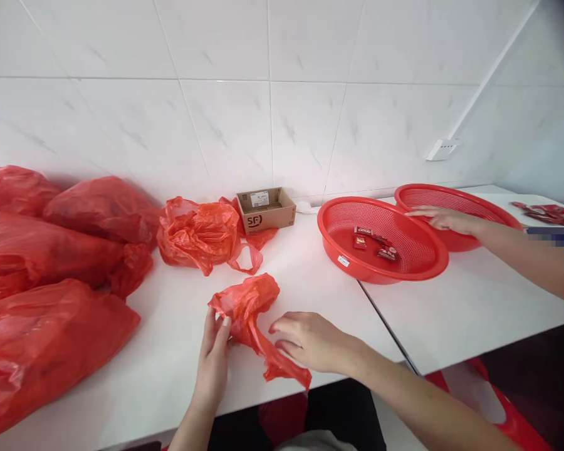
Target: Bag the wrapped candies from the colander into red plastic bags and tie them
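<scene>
In front of me a crumpled red plastic bag (250, 308) lies over the white table, with one strip trailing towards the front edge. My left hand (214, 358) pinches the bag's left side between thumb and fingers. Just right of the bag is my right hand (317, 341), its fingers bent and apart, with nothing visible in them. A red perforated basket (328, 241) stands beyond that hand and holds several small red packets (361, 242).
Filled red bags (51, 338) crowd the left side. A bunched bag (197, 235) and small cardboard box (275, 219) stand near the wall. Another person's hand (444, 219) is at a second red basket (489, 210). More red packets (543, 213) lie far right. A seam (388, 329) divides the tables.
</scene>
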The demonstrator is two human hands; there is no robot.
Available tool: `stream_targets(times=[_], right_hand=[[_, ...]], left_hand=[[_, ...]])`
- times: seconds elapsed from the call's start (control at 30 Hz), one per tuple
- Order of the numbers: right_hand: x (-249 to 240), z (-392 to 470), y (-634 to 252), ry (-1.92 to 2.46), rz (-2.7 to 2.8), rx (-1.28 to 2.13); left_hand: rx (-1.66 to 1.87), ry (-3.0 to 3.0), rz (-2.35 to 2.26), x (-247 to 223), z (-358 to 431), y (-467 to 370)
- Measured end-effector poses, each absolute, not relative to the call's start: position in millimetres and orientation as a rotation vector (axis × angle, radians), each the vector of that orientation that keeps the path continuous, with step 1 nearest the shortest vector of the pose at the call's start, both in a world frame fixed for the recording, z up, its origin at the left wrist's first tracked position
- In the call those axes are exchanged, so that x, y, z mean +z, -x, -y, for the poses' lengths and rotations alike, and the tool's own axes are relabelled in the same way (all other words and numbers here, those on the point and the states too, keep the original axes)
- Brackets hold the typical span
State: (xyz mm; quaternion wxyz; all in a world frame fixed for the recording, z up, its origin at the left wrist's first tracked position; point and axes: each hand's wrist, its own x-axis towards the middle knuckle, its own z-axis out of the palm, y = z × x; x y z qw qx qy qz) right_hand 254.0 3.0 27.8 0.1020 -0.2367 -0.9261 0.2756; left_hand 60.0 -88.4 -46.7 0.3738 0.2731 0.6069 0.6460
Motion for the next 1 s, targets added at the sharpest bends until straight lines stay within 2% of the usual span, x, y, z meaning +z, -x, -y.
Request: stream_targets(times=[0.1, 0.33, 0.6, 0.77, 1.0], right_hand=[[1.5, -2.6, -253.1, 0.831, 2.471, 0.967], [6.2, 15.9, -238.0, 0.822, 1.947, 1.462], [-17.3, -11.7, -259.9, 0.968, 1.455, 1.554], [-19.7, -28.6, -276.3, 1.029, 1.410, 1.277], [-23.0, -38.7, -284.0, 0.987, 1.024, 1.455]], left_hand=[[1.601, -0.676, -1.435, -31.9, 84.5, -67.3], [1.557, -0.774, -1.284, -17.5, 78.5, -92.3], [1.639, -0.678, -1.666, -31.0, 82.9, -59.6], [1.486, -0.859, -1.942, -36.3, 89.0, -47.7], [1.315, -1.150, -2.166, -47.6, 101.9, -46.6]])
